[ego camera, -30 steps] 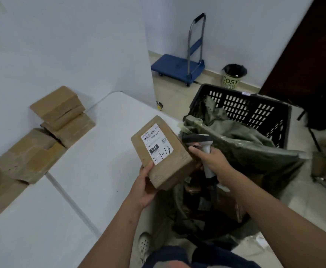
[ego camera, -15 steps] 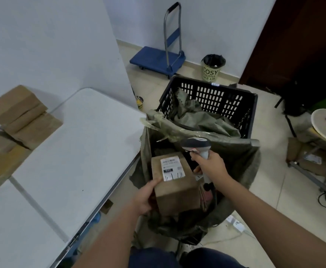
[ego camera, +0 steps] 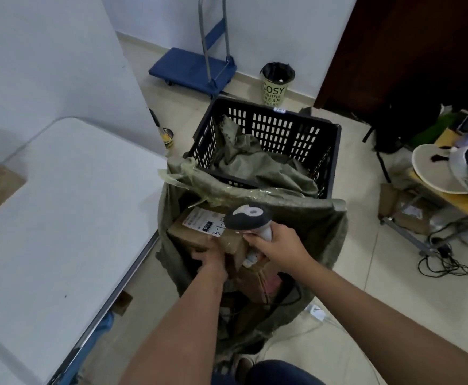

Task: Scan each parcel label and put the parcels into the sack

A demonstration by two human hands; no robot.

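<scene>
Lying inside the mouth of the green sack [ego camera: 321, 234], a brown cardboard parcel [ego camera: 199, 232] is seen with its white label [ego camera: 203, 219] turned upward. The long axis of the parcel runs from lower left to upper right in the head view, and its far end points toward the black slatted crate [ego camera: 271, 129] behind the sack. The parcel is held at its near end by the left hand [ego camera: 210, 258], whose fingers are curled over the box edge. Other brown boxes are visible deeper in the sack, beneath and beside the parcel.

A handheld scanner [ego camera: 248, 218] is gripped by the right hand [ego camera: 278, 245], with the fingers wrapped round its pale handle. The dark scanner head is aimed away from the person, hanging above the right part of the parcel, just beside the label.

A white table [ego camera: 60, 218] stands to the left of the sack, and brown parcels are partly seen at its far left edge. A blue platform trolley [ego camera: 191, 69] and a yellow bin [ego camera: 275, 84] stand against the far wall.
</scene>
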